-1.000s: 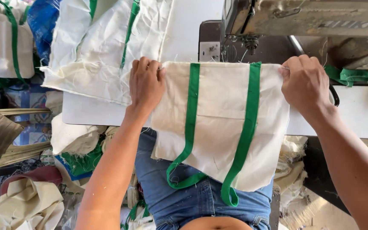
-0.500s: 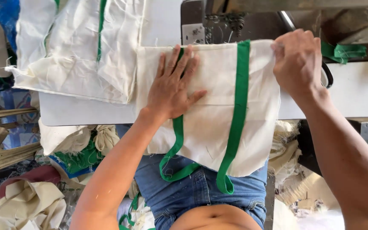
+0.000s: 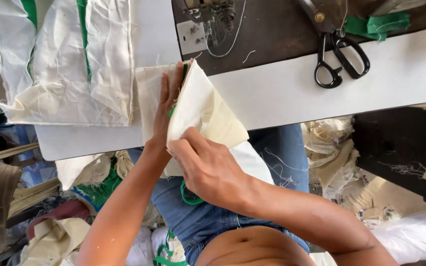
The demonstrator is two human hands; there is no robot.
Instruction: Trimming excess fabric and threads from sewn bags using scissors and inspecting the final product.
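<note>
Folding step: left hand [image 3: 166, 106] presses flat on the cloth bag [image 3: 208, 116] (mid-frame, on the counter [image 3: 292, 88]); right hand [image 3: 205, 165] pinches its folded edge.

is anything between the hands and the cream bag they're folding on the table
Nothing visible. The left hand lies flat on the cream cloth bag with green straps, and the right hand pinches its folded edge, both in direct contact. The black scissors and the stack of finished cream bags lie well off to either side.
</note>
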